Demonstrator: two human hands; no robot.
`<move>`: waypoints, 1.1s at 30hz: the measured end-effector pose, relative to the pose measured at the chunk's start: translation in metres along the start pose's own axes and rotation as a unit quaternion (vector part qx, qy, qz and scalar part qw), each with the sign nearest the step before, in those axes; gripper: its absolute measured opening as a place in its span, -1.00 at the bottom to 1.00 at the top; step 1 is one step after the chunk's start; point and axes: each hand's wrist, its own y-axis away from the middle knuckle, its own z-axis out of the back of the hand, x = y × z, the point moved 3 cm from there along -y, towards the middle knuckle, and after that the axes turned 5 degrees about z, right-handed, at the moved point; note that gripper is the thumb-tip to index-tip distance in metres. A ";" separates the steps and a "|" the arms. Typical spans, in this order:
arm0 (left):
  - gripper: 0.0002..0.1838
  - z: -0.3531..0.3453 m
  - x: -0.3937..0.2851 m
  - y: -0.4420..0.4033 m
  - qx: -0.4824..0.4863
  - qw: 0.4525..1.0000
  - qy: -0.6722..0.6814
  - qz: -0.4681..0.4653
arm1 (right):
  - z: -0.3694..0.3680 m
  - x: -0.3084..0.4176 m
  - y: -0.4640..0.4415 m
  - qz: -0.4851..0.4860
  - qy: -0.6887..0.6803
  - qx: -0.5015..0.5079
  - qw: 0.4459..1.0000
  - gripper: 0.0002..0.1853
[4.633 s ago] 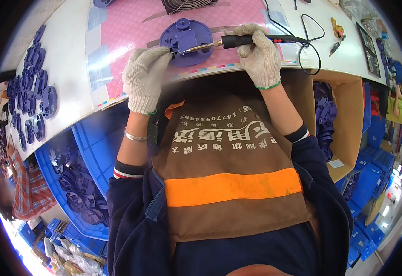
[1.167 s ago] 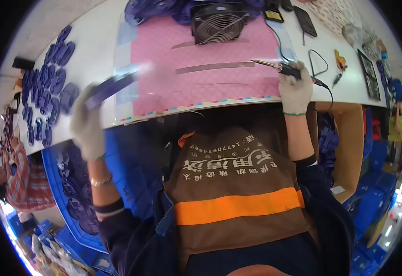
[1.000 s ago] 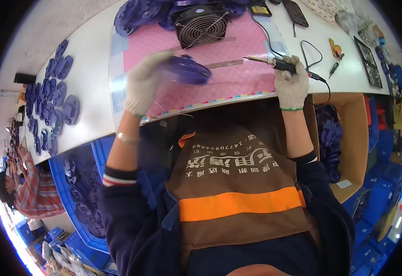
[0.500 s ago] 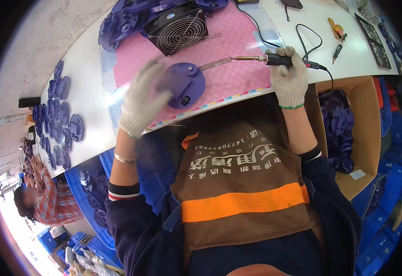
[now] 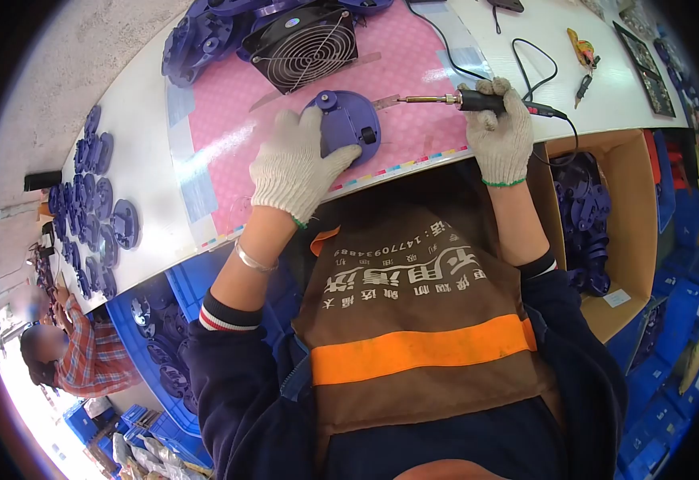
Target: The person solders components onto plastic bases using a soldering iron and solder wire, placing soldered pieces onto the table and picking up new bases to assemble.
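My left hand (image 5: 293, 166), in a white knit glove, grips the left and lower edge of a round purple plastic housing (image 5: 348, 120). The housing lies on the pink mat, with a round knob at its top and a small black part at its right. In my gloved right hand (image 5: 500, 140) is a soldering iron (image 5: 481, 101), held by its black handle. Its metal tip points left, a short way from the housing. Between tip and housing, a flat metallic strip (image 5: 385, 102) shows on the mat.
A black fan (image 5: 305, 50) with a wire guard stands behind the housing, beside a heap of purple parts (image 5: 197, 40). More purple parts (image 5: 97, 204) cover the table's left end. A cardboard box (image 5: 633, 216) of parts is at right. A co-worker (image 5: 85, 352) sits far left.
My left hand has moved right and closed on the purple housing. The housing has shifted right and up and has turned. The soldering iron has stayed nearly still in my right hand.
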 end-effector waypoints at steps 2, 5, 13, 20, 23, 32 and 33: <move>-0.32 0.000 -0.003 -0.002 -0.004 1.000 -0.015 0.006 | 0.000 0.000 0.000 -0.015 -0.015 0.033 0.999 -0.79; -0.28 0.002 0.000 -0.003 -0.038 0.999 -0.026 -0.012 | -0.013 -0.001 0.004 0.009 0.013 -0.068 0.998 -0.80; -0.55 0.044 0.063 0.043 -0.068 0.976 0.084 -0.189 | 0.007 0.002 -0.002 0.180 0.418 0.100 0.885 -0.79; -0.78 0.017 0.101 0.065 -0.059 0.978 0.024 -0.197 | 0.012 0.004 -0.007 0.245 0.550 0.123 0.789 -0.78; -0.82 0.015 0.108 0.062 -0.058 0.979 0.076 -0.181 | 0.007 0.003 -0.004 0.160 0.360 0.092 0.915 -0.79; -0.81 0.036 0.057 0.035 -0.155 0.936 0.316 -0.013 | -0.007 -0.006 -0.002 0.010 0.111 -0.034 0.993 -0.79; -0.81 0.043 0.050 0.031 -0.176 0.926 0.333 -0.012 | -0.006 -0.007 -0.003 0.011 0.115 -0.024 0.993 -0.78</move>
